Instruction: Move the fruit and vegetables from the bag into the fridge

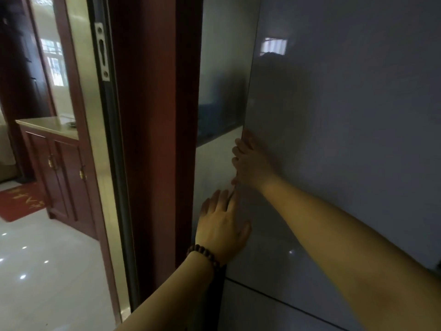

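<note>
The grey glossy fridge door [346, 115] fills the right half of the view and looks closed. My right hand [250, 161] has its fingers curled around the door's left edge at mid height. Just below it, my left hand [223, 225], with a bead bracelet at the wrist, rests on the same edge with fingers spread and slightly hooked over it. A dark seam [286, 304] separates this door from a lower door. No bag, fruit or vegetables are in view.
A dark red door frame [155, 139] stands close to the fridge's left side, leaving a narrow gap. Beyond it are a wooden cabinet [59, 168], a red mat [19, 201] and shiny white floor tiles [47, 271].
</note>
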